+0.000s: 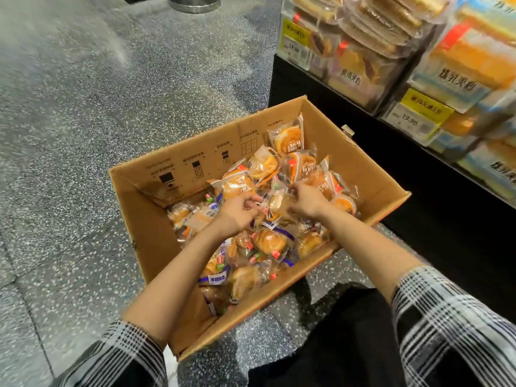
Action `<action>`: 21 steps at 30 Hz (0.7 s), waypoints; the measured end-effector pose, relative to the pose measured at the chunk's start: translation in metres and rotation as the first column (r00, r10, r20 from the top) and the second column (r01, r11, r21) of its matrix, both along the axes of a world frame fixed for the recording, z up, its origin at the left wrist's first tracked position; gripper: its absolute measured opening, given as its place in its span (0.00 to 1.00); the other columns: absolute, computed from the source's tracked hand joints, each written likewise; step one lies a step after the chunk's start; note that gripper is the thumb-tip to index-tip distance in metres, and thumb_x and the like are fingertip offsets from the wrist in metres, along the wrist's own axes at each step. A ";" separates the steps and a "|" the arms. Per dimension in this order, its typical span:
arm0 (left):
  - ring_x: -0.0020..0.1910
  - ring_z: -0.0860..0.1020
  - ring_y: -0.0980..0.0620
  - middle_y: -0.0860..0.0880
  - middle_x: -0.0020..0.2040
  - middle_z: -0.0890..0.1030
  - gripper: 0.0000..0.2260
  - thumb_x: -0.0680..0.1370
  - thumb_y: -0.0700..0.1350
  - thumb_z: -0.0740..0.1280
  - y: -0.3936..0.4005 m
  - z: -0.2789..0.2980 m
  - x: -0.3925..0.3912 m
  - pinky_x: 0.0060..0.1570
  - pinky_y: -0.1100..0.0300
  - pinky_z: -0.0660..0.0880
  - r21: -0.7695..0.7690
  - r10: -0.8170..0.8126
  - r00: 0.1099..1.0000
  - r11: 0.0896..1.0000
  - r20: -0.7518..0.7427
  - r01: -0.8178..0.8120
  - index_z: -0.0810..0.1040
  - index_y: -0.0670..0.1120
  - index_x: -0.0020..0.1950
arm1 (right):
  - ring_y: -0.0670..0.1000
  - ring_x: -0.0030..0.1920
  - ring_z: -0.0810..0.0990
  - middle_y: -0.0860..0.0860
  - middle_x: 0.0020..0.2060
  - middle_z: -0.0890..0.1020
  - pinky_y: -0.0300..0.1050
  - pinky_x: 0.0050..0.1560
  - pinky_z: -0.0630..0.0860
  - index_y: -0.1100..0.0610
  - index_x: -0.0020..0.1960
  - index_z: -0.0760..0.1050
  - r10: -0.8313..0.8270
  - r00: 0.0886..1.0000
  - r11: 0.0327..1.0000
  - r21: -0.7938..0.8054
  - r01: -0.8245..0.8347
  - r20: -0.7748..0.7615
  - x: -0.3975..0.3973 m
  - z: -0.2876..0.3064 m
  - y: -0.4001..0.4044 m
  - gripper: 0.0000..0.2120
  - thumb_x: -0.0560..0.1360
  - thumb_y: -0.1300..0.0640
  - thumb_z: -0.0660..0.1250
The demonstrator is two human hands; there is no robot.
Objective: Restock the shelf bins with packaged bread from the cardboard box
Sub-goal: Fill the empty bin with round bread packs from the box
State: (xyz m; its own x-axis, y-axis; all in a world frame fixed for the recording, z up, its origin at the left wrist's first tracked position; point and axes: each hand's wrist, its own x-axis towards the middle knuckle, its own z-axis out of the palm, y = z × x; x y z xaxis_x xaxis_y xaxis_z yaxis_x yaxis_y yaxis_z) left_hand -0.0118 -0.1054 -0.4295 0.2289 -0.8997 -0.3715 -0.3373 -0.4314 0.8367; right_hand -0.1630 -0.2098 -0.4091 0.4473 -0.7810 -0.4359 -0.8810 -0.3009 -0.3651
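A speckled grey terrazzo floor (83,107) is seen beneath an open corrugated cardboard box (371,174), beside a black shelf base (418,191) topped with clear bins of glossy wrapped bread (371,48). The box is filled with crinkly transparent packets of round golden buns (270,241). A small clear-wrapped bread packet (277,202) is pinched between the left hand (240,212) and the right hand (305,202), both closed on its edges above the heap; plaid sleeves (446,317) are pushed back.
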 end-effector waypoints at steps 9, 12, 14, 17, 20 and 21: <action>0.49 0.78 0.47 0.47 0.50 0.79 0.07 0.81 0.49 0.60 -0.006 -0.008 0.005 0.49 0.49 0.75 0.107 0.195 0.974 0.977 -0.114 -0.183 0.72 0.48 0.55 | 0.53 0.52 0.72 0.52 0.54 0.68 0.37 0.51 0.69 0.56 0.59 0.75 0.097 0.995 0.995 -0.034 -0.097 -0.006 -0.011 -0.004 0.003 0.23 0.67 0.59 0.77; 0.44 0.74 0.54 0.52 0.43 0.74 0.10 0.83 0.51 0.55 -0.006 0.003 0.002 0.42 0.58 0.75 0.155 0.178 0.974 0.975 -0.141 -0.156 0.69 0.48 0.58 | 0.54 0.54 0.74 0.51 0.53 0.74 0.43 0.54 0.74 0.53 0.45 0.75 0.217 0.976 0.970 -0.104 -0.219 -0.026 -0.017 0.000 0.008 0.12 0.67 0.60 0.76; 0.47 0.75 0.53 0.50 0.46 0.75 0.16 0.83 0.52 0.53 -0.004 0.008 0.001 0.47 0.56 0.77 0.192 0.174 0.964 0.972 -0.202 -0.135 0.69 0.45 0.66 | 0.52 0.49 0.77 0.48 0.44 0.78 0.47 0.52 0.75 0.50 0.37 0.69 0.276 0.960 0.952 -0.124 -0.279 -0.040 -0.019 0.003 0.013 0.14 0.68 0.61 0.74; 0.57 0.77 0.46 0.43 0.61 0.76 0.24 0.82 0.58 0.52 0.003 0.013 -0.001 0.51 0.52 0.79 0.284 0.188 0.950 0.952 -0.249 -0.114 0.66 0.44 0.72 | 0.44 0.40 0.77 0.46 0.37 0.77 0.40 0.44 0.73 0.51 0.36 0.66 0.246 0.957 0.961 -0.172 -0.219 0.154 -0.023 0.010 0.019 0.16 0.70 0.65 0.71; 0.50 0.82 0.42 0.37 0.60 0.78 0.33 0.77 0.67 0.53 0.006 0.020 0.002 0.40 0.50 0.82 0.390 0.226 0.841 0.920 -0.492 -0.019 0.66 0.44 0.71 | 0.36 0.43 0.76 0.45 0.46 0.80 0.23 0.42 0.69 0.44 0.37 0.64 0.225 0.876 0.965 -0.223 -0.139 0.427 -0.024 0.026 0.033 0.21 0.71 0.65 0.72; 0.48 0.83 0.40 0.35 0.59 0.79 0.34 0.75 0.67 0.57 0.006 0.024 0.003 0.37 0.51 0.82 0.405 0.264 0.740 0.914 -0.619 0.012 0.66 0.44 0.71 | 0.38 0.48 0.77 0.46 0.53 0.80 0.22 0.46 0.70 0.42 0.39 0.64 0.256 0.850 0.955 -0.256 -0.150 0.460 -0.025 0.030 0.037 0.23 0.71 0.66 0.71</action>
